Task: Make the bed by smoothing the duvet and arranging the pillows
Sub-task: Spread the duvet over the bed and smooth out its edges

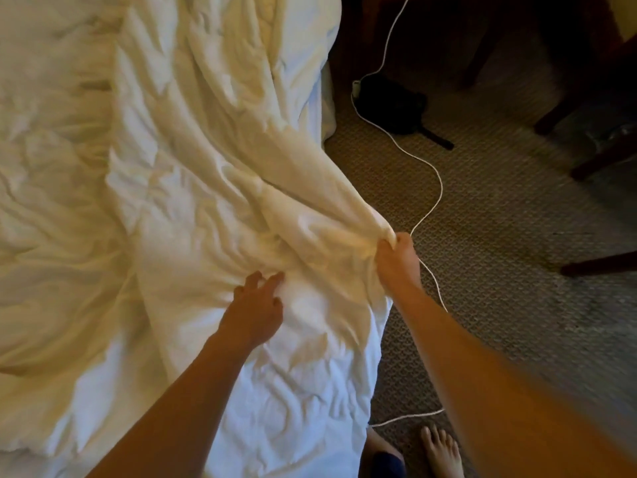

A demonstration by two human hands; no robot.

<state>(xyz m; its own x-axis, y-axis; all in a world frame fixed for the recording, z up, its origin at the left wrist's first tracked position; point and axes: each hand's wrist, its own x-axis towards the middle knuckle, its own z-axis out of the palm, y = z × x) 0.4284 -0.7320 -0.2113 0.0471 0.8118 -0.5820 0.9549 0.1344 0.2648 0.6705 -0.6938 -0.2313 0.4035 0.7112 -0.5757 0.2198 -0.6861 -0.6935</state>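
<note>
**Soft duvet, gathered at its edge**

My right hand point(396, 255) grips a bunched edge of the one crumpled white fabric duvet point(193, 160), fingers curled tight round the gather, out past the side of the bed. My left hand point(253, 305) rests on the rumpled cloth beside it, fingers spread and loosely bent, pinching nothing. The duvet lies across the bed, deeply creased. I judge it light, soft and limp: it will follow a pull only where I hold it, so an edge or corner is the place to grip. I count one duvet, no pillows in view, and one thin white cable point(436, 174) trailing on the patterned carpet point(499, 208).
</note>
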